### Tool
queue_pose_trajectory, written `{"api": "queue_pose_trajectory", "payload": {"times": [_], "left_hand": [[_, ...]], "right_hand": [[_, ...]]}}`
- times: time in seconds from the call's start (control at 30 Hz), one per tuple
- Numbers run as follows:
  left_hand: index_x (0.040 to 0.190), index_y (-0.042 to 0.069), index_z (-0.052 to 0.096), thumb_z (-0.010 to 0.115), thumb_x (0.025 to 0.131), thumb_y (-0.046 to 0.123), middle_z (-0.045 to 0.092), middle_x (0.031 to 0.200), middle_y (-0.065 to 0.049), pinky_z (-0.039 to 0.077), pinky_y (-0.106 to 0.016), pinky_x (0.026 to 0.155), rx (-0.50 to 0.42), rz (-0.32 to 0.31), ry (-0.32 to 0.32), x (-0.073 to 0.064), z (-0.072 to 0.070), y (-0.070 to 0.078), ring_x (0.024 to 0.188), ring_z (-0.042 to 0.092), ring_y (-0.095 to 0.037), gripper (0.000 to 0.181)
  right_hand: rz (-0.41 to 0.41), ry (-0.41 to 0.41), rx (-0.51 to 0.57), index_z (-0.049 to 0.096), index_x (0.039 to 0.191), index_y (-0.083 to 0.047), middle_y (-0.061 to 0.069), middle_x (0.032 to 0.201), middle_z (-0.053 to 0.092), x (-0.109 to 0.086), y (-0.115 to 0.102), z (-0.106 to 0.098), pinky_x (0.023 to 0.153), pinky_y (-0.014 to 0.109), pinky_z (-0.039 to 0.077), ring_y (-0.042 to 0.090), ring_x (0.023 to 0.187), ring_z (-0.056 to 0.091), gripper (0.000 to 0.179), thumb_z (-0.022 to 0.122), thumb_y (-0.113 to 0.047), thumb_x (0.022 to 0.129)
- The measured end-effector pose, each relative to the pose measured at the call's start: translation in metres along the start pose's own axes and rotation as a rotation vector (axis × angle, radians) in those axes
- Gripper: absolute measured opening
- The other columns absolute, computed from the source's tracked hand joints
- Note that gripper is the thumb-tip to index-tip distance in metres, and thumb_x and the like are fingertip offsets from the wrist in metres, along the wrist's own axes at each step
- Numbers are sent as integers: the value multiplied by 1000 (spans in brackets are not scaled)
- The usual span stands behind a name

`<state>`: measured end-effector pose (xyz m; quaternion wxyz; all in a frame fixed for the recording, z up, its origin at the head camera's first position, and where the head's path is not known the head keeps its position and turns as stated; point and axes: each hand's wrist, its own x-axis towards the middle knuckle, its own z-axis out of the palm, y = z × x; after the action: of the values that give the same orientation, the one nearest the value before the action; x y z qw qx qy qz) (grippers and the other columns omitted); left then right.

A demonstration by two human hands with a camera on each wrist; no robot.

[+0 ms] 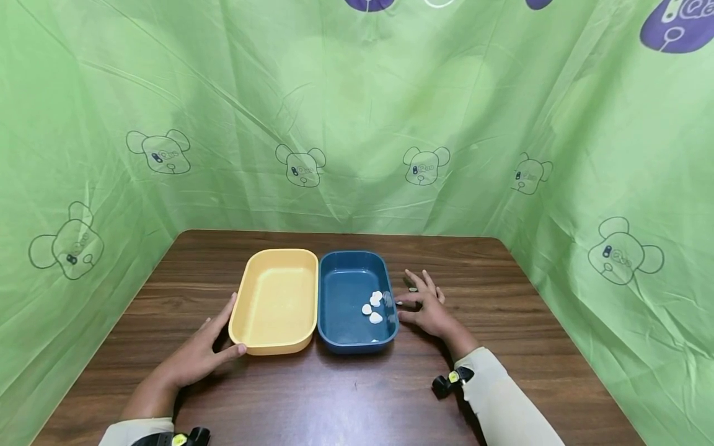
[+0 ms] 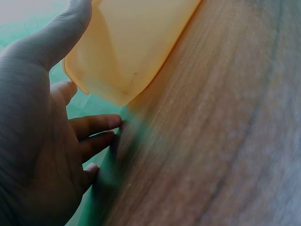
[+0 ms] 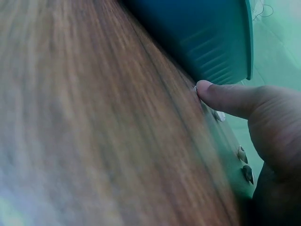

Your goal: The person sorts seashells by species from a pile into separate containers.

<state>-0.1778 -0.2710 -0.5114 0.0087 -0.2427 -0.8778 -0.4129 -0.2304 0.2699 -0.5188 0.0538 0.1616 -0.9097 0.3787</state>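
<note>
A yellow tray (image 1: 281,303) and a dark blue tray (image 1: 346,279) stand side by side on the wooden table. My left hand (image 1: 195,355) is at the yellow tray's near left corner, thumb at the front and index finger along the left side. In the left wrist view the other fingers (image 2: 96,124) of this hand extend loosely below the tray's rim. My right hand (image 1: 428,310) lies beside the blue tray with its fingers spread, thumb and index fingertips right at the right wall. Several small white rounded pieces (image 1: 376,318) lie in the blue tray's right half.
The dark wood table (image 1: 357,396) extends in front of the trays and to both sides. A green curtain (image 1: 357,204) with printed bear faces surrounds it at the back and sides. Both wrists carry a strapped camera (image 1: 443,385).
</note>
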Motion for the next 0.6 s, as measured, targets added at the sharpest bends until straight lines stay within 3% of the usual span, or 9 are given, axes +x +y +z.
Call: {"api": "queue_pose_trajectory", "payload": {"times": [0.33,0.6], "left_hand": [[178,27,6,83,96,26,25,177,-32,8,-88,124,6,0,3,-1,0,-1,153,28,-68,112],[178,28,7,83,96,26,26,177,-32,8,-89,123,10,1,2,-1,0,-2,153,28,-68,112]], "right_hand": [[111,21,-42,82,129,-19,22,178,31,2,-4,-1,124,87,-1,54,168,1,40,91,-18,90],[120,73,-50,88,112,-15,25,173,40,2,-3,2,124,87,4,57,166,8,18,87,-16,93]]}}
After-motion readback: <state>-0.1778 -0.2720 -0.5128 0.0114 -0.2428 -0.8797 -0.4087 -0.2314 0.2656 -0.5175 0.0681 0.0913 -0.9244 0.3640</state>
